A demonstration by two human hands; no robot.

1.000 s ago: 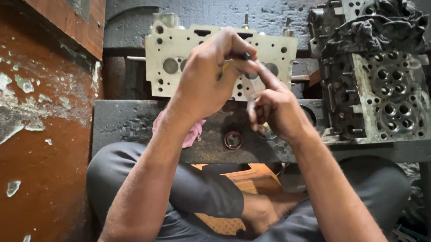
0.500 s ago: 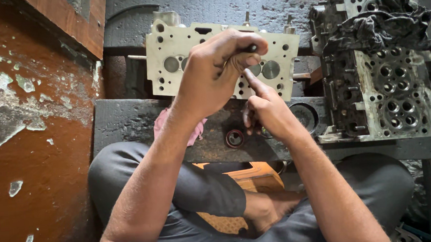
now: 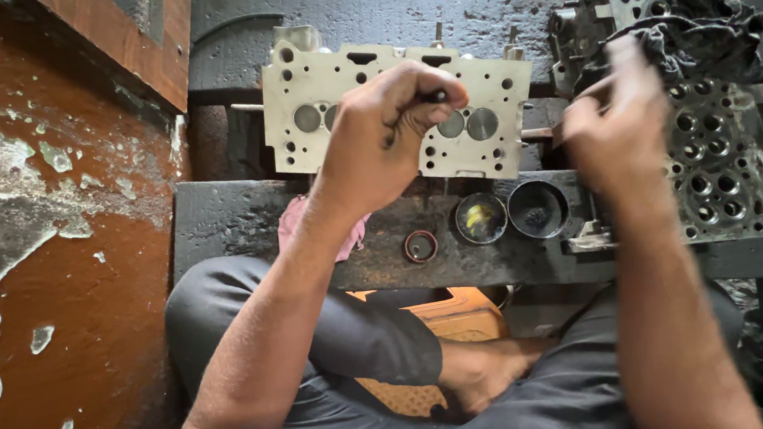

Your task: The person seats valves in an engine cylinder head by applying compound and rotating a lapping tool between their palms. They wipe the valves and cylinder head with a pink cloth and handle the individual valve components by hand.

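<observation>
**Working the valve seat by hand on the pale cylinder head**

Sitting cross-legged behind the dark, greasy metal bench (image 3: 251, 221), the person has a pale cylinder head (image 3: 305, 79) stood on edge against the block behind, its flat gasket face turned toward them; round valve faces show in pairs across it. The left hand (image 3: 386, 136) is curled into a fist in front of that face, fingers pressed together round a thin dark tool (image 3: 436, 96) of which only the tip peeps out by the thumb; what sort of tool it is I cannot tell. The right hand (image 3: 616, 115) is blurred, lifted off to the right near the black rag (image 3: 702, 19) draped on a second, darker cylinder head (image 3: 718, 166); whether it pinches anything I cannot say, though the fingers look loosely bent and apart.

To my eye the work wants a steady tool: keep it square to the face, since a tilt would cut the seat unevenly; keep the wrist low and the forearm braced; let the head lean firmly on its backing so it does not rock. Two small round tins (image 3: 512, 214) sit on the bench just below the head, one with a yellowish smear inside, and a reddish ring (image 3: 420, 246) lies left of them; a pink cloth (image 3: 299, 227) pokes out beneath the left forearm; keeping grit from these off the clean face seems wise.
</observation>
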